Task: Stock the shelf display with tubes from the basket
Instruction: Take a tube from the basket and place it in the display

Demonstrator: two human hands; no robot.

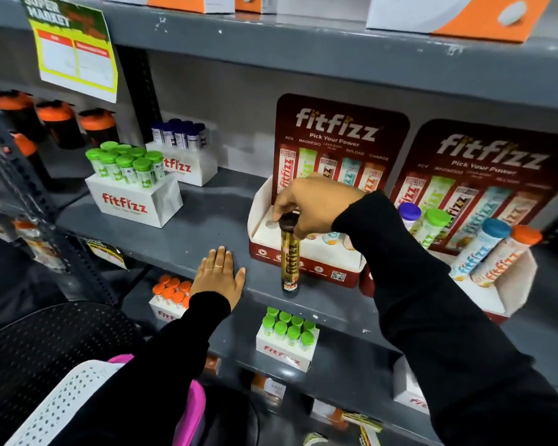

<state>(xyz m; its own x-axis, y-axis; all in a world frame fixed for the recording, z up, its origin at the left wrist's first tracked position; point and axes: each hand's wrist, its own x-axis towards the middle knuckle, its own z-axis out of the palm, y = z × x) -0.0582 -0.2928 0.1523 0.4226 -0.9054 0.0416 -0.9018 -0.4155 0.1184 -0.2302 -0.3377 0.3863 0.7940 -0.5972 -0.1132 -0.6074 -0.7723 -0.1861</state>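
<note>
glossy gold tube (290, 259), matt grey painted metal shelf (207, 220), printed cardboard display (306, 255), perforated plastic basket (45, 342)

Two fitfizz display stands (306, 252), one gold tube (289, 259), four tubes (493, 249) in the right stand, two hands (310, 204).

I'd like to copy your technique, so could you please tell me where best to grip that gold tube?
Grip the gold fitfizz tube at its dark cap, from above, as the right hand does. It stands upright on the shelf before the display tray, so the top is free.
</note>
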